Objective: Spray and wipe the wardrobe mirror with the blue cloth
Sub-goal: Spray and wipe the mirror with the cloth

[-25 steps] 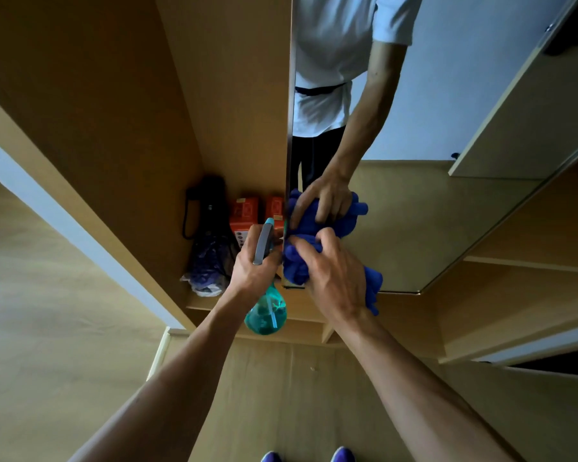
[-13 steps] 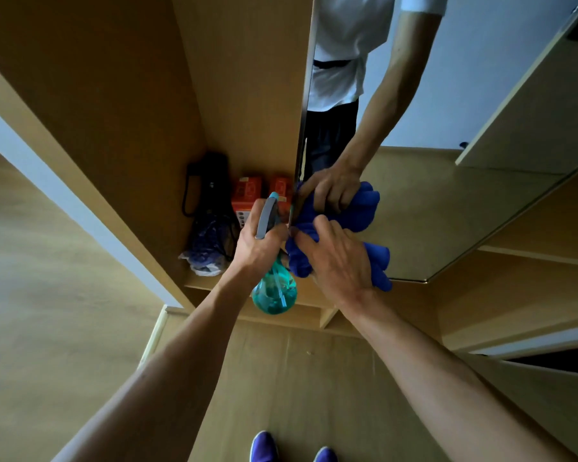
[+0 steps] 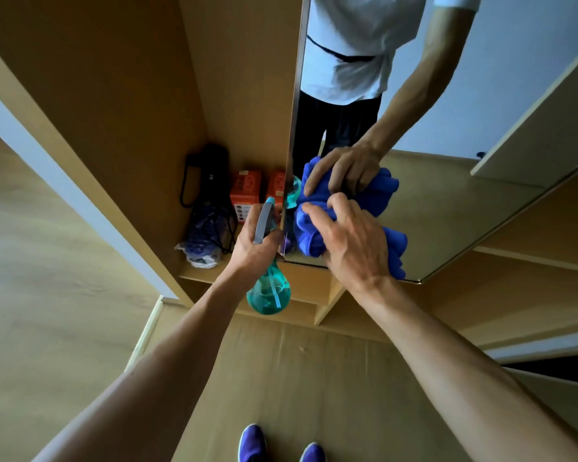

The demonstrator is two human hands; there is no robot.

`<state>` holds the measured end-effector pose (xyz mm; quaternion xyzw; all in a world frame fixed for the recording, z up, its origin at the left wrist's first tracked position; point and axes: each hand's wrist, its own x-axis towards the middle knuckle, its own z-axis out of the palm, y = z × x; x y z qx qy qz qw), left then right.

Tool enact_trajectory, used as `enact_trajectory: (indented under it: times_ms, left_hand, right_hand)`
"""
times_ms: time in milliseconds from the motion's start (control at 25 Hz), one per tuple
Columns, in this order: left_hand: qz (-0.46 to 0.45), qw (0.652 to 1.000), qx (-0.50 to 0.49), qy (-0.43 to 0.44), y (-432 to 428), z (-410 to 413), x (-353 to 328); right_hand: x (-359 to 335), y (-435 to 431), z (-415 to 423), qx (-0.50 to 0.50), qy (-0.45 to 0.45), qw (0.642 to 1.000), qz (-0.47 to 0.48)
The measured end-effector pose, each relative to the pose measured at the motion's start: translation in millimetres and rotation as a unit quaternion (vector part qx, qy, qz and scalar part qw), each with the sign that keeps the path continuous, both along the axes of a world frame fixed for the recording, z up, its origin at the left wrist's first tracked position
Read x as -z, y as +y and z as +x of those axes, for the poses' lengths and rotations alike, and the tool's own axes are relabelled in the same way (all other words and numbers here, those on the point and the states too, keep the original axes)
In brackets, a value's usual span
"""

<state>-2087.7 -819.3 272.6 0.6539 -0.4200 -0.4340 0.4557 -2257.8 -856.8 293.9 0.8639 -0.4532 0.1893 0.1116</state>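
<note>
The wardrobe mirror fills the upper right and reflects a person's torso and arm. My right hand holds a bunched blue cloth against the glass near the mirror's lower left corner, fingers curled over it. My left hand grips the neck of a teal spray bottle with a grey trigger head, just left of the mirror's edge. The bottle's round body hangs below that hand.
An open wooden compartment left of the mirror holds a black corded item, two orange boxes and a plastic bag. Wooden shelves lie to the right. Blue shoes stand on the wood floor below.
My right hand has shifted the cloth slightly rightward and up on the glass. The view has tilted down, showing more floor and the shoes. My left hand keeps its hold on the bottle.
</note>
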Motion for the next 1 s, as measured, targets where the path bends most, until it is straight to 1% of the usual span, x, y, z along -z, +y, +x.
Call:
enact_trajectory:
  times_ms: [120,280,440,560,720,840,1000]
  left_hand:
    - [-0.001,1.0,0.003,-0.023,-3,0,2]
    - [-0.02,0.998,0.003,-0.053,-4,0,7]
    - [-0.029,0.999,0.001,-0.046,-4,-4,15]
    - [-0.029,0.999,0.005,-0.039,-3,-5,24]
    - [-0.052,0.998,-0.002,-0.036,-3,-7,35]
    - [-0.083,0.995,-0.014,-0.055,-3,-9,39]
    - [-0.138,0.988,-0.035,-0.059,-11,-6,57]
  right_hand:
    - [-1,-5,-5,-0.008,0.011,1.0,-0.015]
    - [27,-8,-7,-0.025,0.049,0.998,-0.008]
    - [58,-5,-12,-0.024,0.087,0.996,0.008]
    - [59,-5,-16,-0.024,0.059,0.998,0.013]
    - [31,-5,-16,-0.024,0.007,1.0,-0.014]
    - [16,-6,-12,-0.035,0.013,0.998,-0.052]
    - [42,-1,-4,-0.02,0.021,0.996,-0.09]
